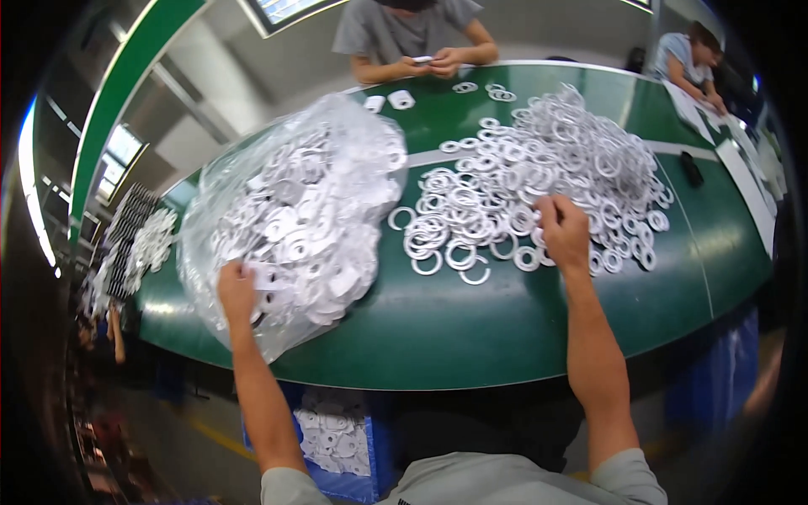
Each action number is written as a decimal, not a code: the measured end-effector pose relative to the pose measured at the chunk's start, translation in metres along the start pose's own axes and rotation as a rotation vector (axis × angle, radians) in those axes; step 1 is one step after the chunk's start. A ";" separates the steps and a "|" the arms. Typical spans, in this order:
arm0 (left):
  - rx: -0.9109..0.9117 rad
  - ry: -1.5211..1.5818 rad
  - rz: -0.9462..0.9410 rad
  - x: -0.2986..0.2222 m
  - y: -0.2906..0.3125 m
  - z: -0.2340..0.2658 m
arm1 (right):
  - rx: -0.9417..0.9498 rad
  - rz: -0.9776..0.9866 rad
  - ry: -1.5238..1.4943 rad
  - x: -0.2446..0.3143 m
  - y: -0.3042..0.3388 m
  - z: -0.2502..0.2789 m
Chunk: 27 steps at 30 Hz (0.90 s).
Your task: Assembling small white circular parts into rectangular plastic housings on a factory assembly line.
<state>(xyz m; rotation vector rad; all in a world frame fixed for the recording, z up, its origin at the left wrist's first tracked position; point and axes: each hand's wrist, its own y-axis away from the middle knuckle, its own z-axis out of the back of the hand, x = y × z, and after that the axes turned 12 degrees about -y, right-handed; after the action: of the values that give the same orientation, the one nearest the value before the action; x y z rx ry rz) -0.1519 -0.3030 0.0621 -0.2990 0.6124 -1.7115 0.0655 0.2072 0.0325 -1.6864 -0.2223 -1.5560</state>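
Observation:
A clear plastic bag [198, 244] full of flat white pieces with round holes lies open on the left of the green table. At its near left side, my left hand [238, 293] is closed in a pinch on the edge of a flat white piece [266, 276]. To the right spreads a heap of white rings [581, 151], tallest at the back and thinning toward the front. My right hand [566, 234] reaches over the front of the heap, thumb and fingers pressed together at a small white part, apparently a ring, mostly hidden by the fingers.
Across the green table [471, 345], a person [408, 42] handles a small white part. A few loose white pieces [401, 99] lie there. A blue bin [358, 484] of white pieces stands below the near edge. A black object [692, 168] and another person [686, 67] are at right.

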 end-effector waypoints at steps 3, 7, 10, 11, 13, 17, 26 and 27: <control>-0.225 0.002 0.007 -0.030 -0.004 0.035 | 0.019 0.043 0.056 0.001 0.004 0.002; -0.150 1.105 0.450 -0.114 0.021 0.037 | 0.163 0.032 0.166 0.010 0.005 0.006; 0.188 1.593 0.379 -0.221 0.045 0.025 | 0.308 -0.038 0.302 0.010 0.007 0.024; 0.344 1.704 0.357 -0.252 0.051 0.024 | 0.414 -0.133 0.438 0.010 0.012 0.027; 0.674 1.748 0.262 -0.283 0.051 0.002 | 0.561 -0.259 0.672 0.007 0.019 0.024; 0.852 1.895 0.292 -0.315 0.070 -0.026 | 0.523 -0.317 0.815 0.031 0.029 -0.002; 1.101 1.727 0.216 -0.320 0.086 -0.035 | 0.392 -0.219 0.705 0.011 0.016 0.008; 1.114 1.693 0.184 -0.320 0.088 -0.036 | 0.315 -0.051 0.519 0.011 0.015 0.009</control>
<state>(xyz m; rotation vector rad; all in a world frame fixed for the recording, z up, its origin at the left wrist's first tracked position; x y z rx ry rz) -0.0226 0.0027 0.0260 2.0661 0.6340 -1.5180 0.0845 0.1987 0.0369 -1.0044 -0.2242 -1.8293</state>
